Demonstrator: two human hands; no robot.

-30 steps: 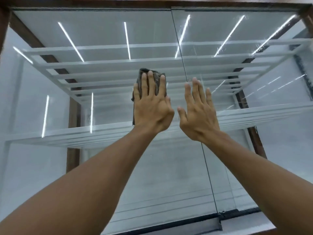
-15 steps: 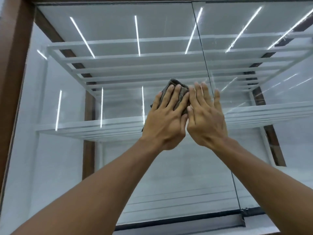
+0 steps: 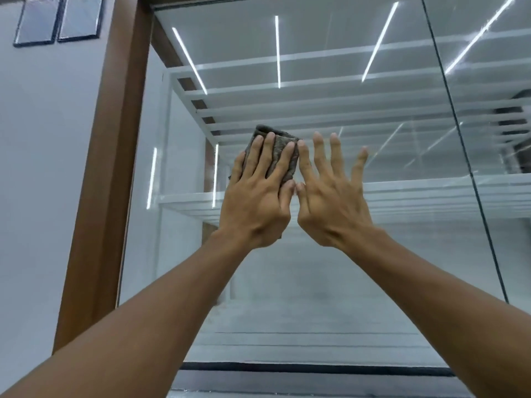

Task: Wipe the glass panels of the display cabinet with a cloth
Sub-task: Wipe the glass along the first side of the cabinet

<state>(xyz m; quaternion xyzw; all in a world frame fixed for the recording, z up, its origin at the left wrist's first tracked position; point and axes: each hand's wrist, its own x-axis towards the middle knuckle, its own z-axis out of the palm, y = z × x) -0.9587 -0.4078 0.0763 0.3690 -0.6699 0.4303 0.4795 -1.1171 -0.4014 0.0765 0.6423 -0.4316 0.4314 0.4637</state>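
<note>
Mid-frame, the left hand point(image 3: 260, 196) presses a cloth point(image 3: 277, 152) flat on the glass point(image 3: 330, 282); the bare right hand point(image 3: 330, 202), fingers spread, risks leaving smudges.

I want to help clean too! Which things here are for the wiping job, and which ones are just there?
For the job:
- cloth, pressed flat under the left hand
- right hand, fingers spread beside it
- glass panel

Just there:
- wooden frame
- white shelves inside the cabinet
- two dark frames on the wall
</note>
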